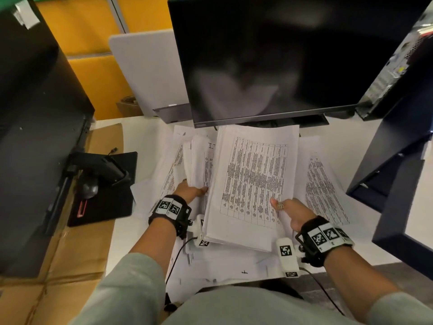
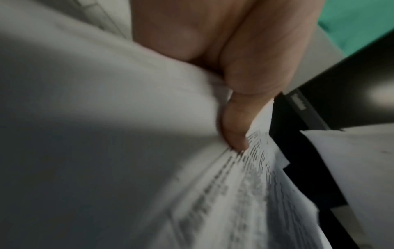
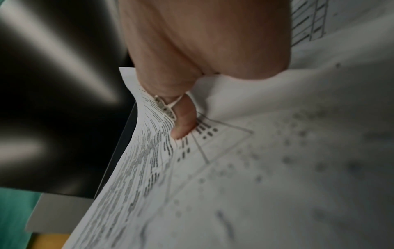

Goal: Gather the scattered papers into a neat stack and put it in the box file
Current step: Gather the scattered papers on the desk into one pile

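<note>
— Where the desk [image 1: 131, 233] meets the person's body at its near edge, what lies there?

— Loose papers [image 1: 225, 263], some overhanging that edge.

— And the hands?

— The right hand [image 1: 289, 214], thumb on top, pinches a thick stack [image 1: 253, 181] by its right edge; the left hand [image 1: 188, 191] grips a second sheaf [image 1: 199, 158] just left.

— Room beyond?

— Little: a monitor [image 1: 269, 57] overhangs the far edge. A dark blue box file [image 1: 384, 174] stands at the right edge.

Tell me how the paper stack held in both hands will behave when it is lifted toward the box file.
The stack will probably flex: in the right wrist view the sheets already curve under the thumb of the right hand. Sheets will likely slip, since their edges fan out unevenly near the left hand. It looks thick, so probably fairly heavy for paper.
</note>
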Demonstrator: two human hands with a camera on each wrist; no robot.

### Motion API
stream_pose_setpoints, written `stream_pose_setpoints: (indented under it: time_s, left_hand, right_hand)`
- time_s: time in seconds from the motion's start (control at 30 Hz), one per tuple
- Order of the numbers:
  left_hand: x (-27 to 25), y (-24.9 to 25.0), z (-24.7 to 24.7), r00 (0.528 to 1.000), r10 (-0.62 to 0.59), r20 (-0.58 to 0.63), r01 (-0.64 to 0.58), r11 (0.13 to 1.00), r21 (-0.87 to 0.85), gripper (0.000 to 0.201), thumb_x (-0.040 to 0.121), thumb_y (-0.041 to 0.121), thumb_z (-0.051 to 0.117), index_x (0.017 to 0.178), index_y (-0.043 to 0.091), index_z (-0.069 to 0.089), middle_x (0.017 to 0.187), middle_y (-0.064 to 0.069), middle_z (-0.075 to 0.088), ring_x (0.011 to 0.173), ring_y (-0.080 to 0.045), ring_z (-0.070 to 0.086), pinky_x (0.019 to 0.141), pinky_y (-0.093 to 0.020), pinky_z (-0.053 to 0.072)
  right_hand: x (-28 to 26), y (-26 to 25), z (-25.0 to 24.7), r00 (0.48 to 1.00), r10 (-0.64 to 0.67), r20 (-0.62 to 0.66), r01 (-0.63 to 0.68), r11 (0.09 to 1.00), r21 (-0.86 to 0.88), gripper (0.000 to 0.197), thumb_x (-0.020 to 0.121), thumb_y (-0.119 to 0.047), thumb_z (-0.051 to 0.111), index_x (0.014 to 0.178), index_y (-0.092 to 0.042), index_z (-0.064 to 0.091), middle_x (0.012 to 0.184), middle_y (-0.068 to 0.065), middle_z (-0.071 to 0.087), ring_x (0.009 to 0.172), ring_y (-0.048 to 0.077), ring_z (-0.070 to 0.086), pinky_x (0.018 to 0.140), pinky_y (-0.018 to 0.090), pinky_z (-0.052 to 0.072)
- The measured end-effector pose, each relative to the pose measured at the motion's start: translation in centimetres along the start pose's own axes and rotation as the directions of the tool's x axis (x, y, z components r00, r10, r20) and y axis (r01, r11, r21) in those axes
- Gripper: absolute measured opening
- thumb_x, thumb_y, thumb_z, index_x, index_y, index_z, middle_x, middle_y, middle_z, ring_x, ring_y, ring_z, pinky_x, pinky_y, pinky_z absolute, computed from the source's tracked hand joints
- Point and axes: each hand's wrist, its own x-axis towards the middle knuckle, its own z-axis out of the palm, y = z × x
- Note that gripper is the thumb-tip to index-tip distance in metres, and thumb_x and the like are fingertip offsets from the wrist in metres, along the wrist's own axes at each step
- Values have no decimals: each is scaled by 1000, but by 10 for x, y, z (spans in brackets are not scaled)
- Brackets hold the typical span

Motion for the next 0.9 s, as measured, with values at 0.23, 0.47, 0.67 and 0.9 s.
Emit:
stream_pose_setpoints:
  time_s: [0.23,0.47,0.67,0.9]
  left_hand:
    - [-32,7,-35,986,145,-79,-153,983,-105,56,82,16,68,131,1,45,129,-13,55,118,-29,51,96,-30,37]
    - [-80,32,-61,919,336,-206,-387,866,-317,18,81,11,68,97,18,61,89,0,66,83,-15,62,89,-39,48]
    - [-101,62,-55,865,400,-303,-493,791,-363,10,85,8,63,81,16,58,71,8,64,75,-7,55,79,-29,48]
    - [-108,79,-49,870,450,-201,-476,658,-584,79,82,68,31,142,16,31,141,-2,41,129,-20,38,106,-31,29]
  right_hand:
    - [2,-4,0,983,-140,-118,148,987,61,50,84,-20,66,121,7,45,98,12,56,98,27,44,98,41,39]
    - [-20,-41,8,919,-392,-38,384,869,311,51,78,-13,68,123,1,48,114,11,56,123,35,45,107,49,34]
    - [-44,-77,21,838,-545,13,505,785,357,37,89,-5,54,124,5,48,104,-2,57,115,25,49,73,10,50]
    - [-66,-105,28,677,-688,-261,726,565,392,28,88,-7,59,114,-15,55,104,-9,60,102,7,57,88,17,46]
